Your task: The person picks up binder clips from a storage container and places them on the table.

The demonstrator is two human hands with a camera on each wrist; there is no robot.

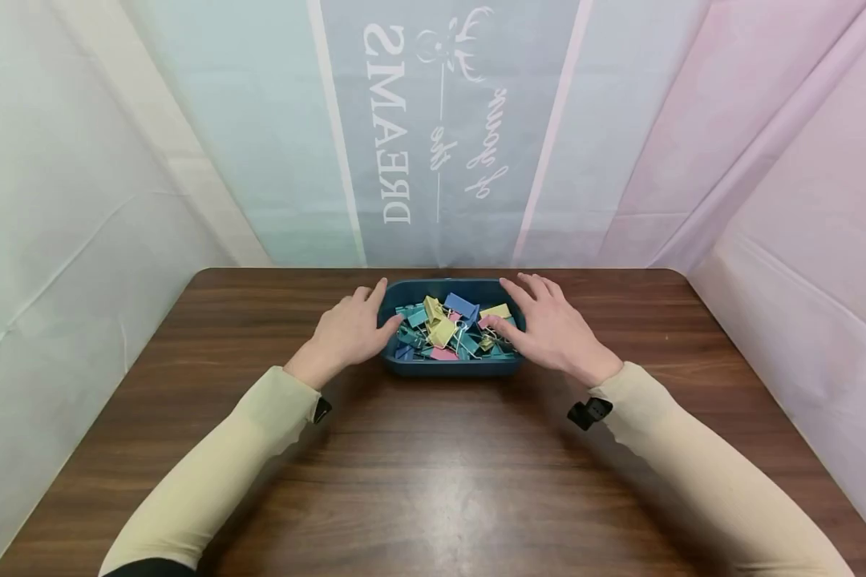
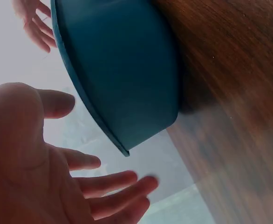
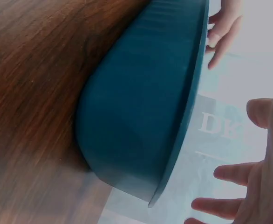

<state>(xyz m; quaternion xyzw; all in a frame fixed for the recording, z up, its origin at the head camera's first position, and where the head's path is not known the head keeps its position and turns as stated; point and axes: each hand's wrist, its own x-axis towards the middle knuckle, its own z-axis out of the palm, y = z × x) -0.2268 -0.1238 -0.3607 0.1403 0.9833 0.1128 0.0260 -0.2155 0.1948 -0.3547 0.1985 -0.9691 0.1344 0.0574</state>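
A dark teal plastic basin (image 1: 451, 369) stands on the table, holding a jumble of binder clips (image 1: 443, 330) in yellow, blue, teal and pink. At its left end is my left hand (image 1: 350, 327), fingers spread and thumb over the rim. My right hand (image 1: 552, 328) spans the right end in the same way, its thumb above the clips. In the left wrist view, a gap shows between the left fingers and the basin's wall (image 2: 127, 70). The right wrist view likewise shows the right fingers apart from the wall (image 3: 132, 102). Neither hand holds anything.
The brown wooden table (image 1: 433, 465) reaches back to a hanging cloth (image 1: 260, 144) printed with mirrored lettering. White cloth walls (image 1: 65, 208) close in both sides. A dark band with a small device (image 1: 590, 412) sits on the right wrist.
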